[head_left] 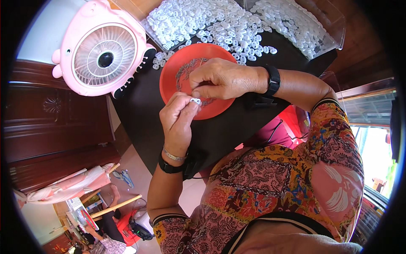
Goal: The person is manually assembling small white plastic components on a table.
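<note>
White piece (196, 100) partly behind fingers (179, 100)

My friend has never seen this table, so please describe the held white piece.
On the black table stands a red-orange bowl. Over its near part, the left hand pinches the white piece; unlike the similar pieces heaped beyond the bowl, it is held.

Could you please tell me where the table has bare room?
The black table is bare between the red bowl and the patterned shirt, and between the pink fan and the left hand. White pieces crowd its far side; the right hand overhangs the bowl.
</note>
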Action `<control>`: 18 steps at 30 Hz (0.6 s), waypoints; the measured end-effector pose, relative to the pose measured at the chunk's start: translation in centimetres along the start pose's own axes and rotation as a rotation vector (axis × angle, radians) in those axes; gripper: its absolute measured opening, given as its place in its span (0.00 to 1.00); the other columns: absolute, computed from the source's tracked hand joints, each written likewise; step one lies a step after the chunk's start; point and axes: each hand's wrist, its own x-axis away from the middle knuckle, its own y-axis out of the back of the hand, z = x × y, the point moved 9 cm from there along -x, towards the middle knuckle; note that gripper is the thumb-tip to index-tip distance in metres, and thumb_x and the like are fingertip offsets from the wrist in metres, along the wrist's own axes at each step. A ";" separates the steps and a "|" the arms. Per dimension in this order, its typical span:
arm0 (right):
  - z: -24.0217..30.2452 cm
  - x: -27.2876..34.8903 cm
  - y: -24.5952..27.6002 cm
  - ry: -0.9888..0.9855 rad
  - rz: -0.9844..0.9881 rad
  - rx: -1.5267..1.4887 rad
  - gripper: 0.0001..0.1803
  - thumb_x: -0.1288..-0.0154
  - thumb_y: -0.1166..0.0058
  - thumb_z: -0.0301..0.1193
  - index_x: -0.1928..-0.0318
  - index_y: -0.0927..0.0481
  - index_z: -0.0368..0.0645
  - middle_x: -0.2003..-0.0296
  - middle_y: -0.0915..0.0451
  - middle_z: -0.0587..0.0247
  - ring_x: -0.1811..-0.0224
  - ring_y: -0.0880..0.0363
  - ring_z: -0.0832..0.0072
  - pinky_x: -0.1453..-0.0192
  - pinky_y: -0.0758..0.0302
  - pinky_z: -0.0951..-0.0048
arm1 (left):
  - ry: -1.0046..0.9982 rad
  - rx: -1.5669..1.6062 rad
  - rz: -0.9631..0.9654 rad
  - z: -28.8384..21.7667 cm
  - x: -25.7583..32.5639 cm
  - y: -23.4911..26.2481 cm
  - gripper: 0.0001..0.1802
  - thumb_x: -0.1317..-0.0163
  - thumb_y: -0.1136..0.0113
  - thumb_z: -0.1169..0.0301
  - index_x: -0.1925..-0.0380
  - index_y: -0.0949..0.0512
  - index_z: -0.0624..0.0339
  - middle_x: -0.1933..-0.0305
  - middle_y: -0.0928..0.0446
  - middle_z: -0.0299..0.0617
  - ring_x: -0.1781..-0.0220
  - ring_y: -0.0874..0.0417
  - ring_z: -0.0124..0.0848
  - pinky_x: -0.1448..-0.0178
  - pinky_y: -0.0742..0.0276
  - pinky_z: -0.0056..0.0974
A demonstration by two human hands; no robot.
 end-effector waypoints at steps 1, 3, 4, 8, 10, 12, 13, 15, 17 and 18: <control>0.1 0.0 -0.1 0.007 0.003 -0.012 0.06 0.35 0.45 0.27 0.67 0.25 0.38 0.75 0.22 0.60 0.72 0.23 0.71 0.67 0.28 0.71 | 0.042 0.103 -0.006 0.3 0.1 0.0 0.06 0.40 0.46 0.76 0.72 0.24 0.71 0.71 0.27 0.39 0.70 0.27 0.25 0.64 0.32 0.29; 0.1 -0.1 -0.2 0.016 0.007 -0.027 0.06 0.35 0.45 0.26 0.69 0.26 0.37 0.76 0.24 0.61 0.73 0.24 0.75 0.67 0.29 0.73 | 0.086 0.204 -0.015 0.5 0.2 0.0 0.07 0.40 0.47 0.76 0.71 0.24 0.71 0.71 0.27 0.40 0.70 0.26 0.26 0.63 0.31 0.30; 0.1 -0.1 -0.2 0.025 0.012 -0.044 0.06 0.35 0.45 0.26 0.68 0.26 0.37 0.75 0.23 0.61 0.72 0.24 0.74 0.66 0.28 0.73 | 0.101 0.236 -0.030 0.5 0.2 0.2 0.07 0.40 0.47 0.76 0.71 0.24 0.71 0.71 0.26 0.41 0.70 0.25 0.27 0.63 0.30 0.30; 0.7 0.0 0.0 0.075 -0.013 -0.074 0.05 0.34 0.46 0.25 0.66 0.26 0.37 0.72 0.22 0.62 0.69 0.23 0.73 0.63 0.27 0.72 | 0.136 0.318 -0.084 1.0 -0.1 0.8 0.08 0.40 0.49 0.76 0.71 0.23 0.71 0.70 0.24 0.43 0.69 0.23 0.28 0.63 0.29 0.31; 0.5 0.0 0.3 0.068 -0.038 -0.033 0.04 0.34 0.46 0.25 0.65 0.26 0.37 0.71 0.22 0.62 0.68 0.23 0.74 0.62 0.27 0.72 | 0.127 0.301 -0.086 1.4 -0.1 1.1 0.08 0.39 0.50 0.76 0.70 0.23 0.71 0.70 0.23 0.43 0.69 0.23 0.29 0.62 0.29 0.31; 0.1 -0.1 0.5 0.058 -0.065 0.008 0.04 0.35 0.46 0.24 0.64 0.25 0.37 0.70 0.22 0.63 0.67 0.23 0.74 0.61 0.27 0.72 | 0.112 0.322 -0.107 1.4 -0.1 1.3 0.08 0.39 0.50 0.76 0.70 0.23 0.71 0.69 0.23 0.43 0.68 0.23 0.28 0.62 0.29 0.31; -0.2 -0.1 0.6 0.080 -0.089 -0.022 0.03 0.35 0.46 0.24 0.64 0.25 0.37 0.69 0.22 0.63 0.67 0.23 0.74 0.60 0.27 0.72 | 0.113 0.323 -0.106 1.3 -0.2 1.2 0.08 0.39 0.50 0.76 0.70 0.23 0.71 0.69 0.23 0.43 0.68 0.23 0.28 0.62 0.29 0.31; -0.2 -0.1 0.7 0.100 -0.112 -0.054 0.03 0.35 0.45 0.23 0.63 0.24 0.37 0.69 0.22 0.63 0.66 0.23 0.74 0.59 0.27 0.71 | 0.099 0.272 -0.137 1.1 -0.2 1.4 0.08 0.38 0.50 0.75 0.69 0.23 0.70 0.68 0.23 0.42 0.67 0.23 0.27 0.61 0.29 0.31; -0.3 -0.2 0.3 0.059 -0.066 -0.178 0.02 0.36 0.45 0.22 0.64 0.23 0.37 0.69 0.22 0.63 0.65 0.23 0.74 0.58 0.27 0.72 | 0.086 0.221 -0.094 1.1 -0.1 1.1 0.08 0.37 0.49 0.74 0.69 0.23 0.69 0.67 0.23 0.42 0.67 0.23 0.27 0.61 0.29 0.31; -0.3 -0.2 0.3 0.059 -0.066 -0.179 0.02 0.36 0.45 0.22 0.64 0.23 0.37 0.69 0.22 0.63 0.65 0.23 0.74 0.58 0.27 0.72 | 0.071 0.170 -0.051 1.1 -0.1 0.8 0.08 0.37 0.48 0.74 0.69 0.23 0.69 0.67 0.22 0.42 0.67 0.23 0.27 0.61 0.29 0.31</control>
